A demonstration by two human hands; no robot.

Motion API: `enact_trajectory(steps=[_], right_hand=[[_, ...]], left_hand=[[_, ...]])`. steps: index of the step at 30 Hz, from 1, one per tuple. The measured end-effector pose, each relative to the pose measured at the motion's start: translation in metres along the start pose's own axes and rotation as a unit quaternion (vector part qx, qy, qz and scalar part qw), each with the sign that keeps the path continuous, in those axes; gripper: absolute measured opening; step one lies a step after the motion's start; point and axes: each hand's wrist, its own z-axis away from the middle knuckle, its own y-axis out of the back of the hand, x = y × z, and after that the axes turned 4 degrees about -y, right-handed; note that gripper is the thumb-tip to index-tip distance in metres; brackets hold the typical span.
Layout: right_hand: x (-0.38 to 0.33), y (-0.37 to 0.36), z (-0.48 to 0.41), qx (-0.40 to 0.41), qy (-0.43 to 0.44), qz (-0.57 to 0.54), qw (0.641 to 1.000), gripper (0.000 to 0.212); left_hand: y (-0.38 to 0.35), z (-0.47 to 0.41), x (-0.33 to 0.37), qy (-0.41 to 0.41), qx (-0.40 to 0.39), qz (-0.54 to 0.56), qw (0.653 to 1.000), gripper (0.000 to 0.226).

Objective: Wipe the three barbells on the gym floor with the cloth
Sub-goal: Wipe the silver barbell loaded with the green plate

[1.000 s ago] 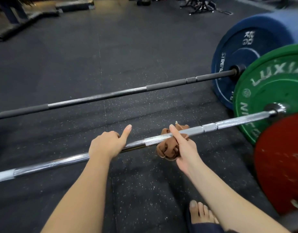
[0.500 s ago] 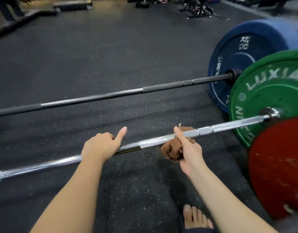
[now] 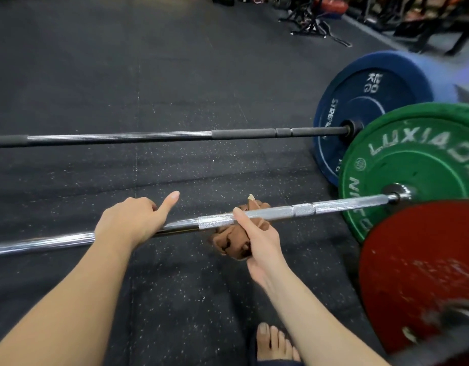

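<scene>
Right hand (image 3: 259,239) gripped the brown cloth (image 3: 228,243), bunched under and behind the middle bar (image 3: 333,206), with the thumb laid over the top of the shaft. Left hand (image 3: 127,220) was curled over the same bar just beside it, thumb sticking out, steadying.

Step in hand, my read: wiping the middle of the three barbells, cloth at the stretch right of centre. Next move likely calls for sliding the cloth along the shaft toward the green plate (image 3: 413,165), wrap kept tight, left hand stopping any roll.

Far bar (image 3: 149,136) lay well apart on the floor (image 3: 175,75), neither hand on it. Third barbell barely showed: red plate (image 3: 413,273) at the right edge, its end blurred.

Writing:
- Green plate read "LUXIAO", cut off by the frame. Lower letters weren't legible.
- Blue plate (image 3: 373,107) read "KG" and "STRE…", possibly with a number beside "KG".
- Red plate had no readable print.
</scene>
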Motion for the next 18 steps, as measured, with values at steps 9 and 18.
enact_trajectory(steps=[9, 18], right_hand=[[-0.027, 0.020, -0.014, 0.078, -0.036, 0.020, 0.996, 0.050], [-0.045, 0.048, -0.034, 0.078, -0.016, -0.064, 0.995, 0.080]], left_hand=[[0.002, 0.001, 0.001, -0.002, 0.002, 0.001, 1.000, 0.093], [0.002, 0.001, 0.000, -0.012, 0.004, 0.001, 1.000, 0.094]])
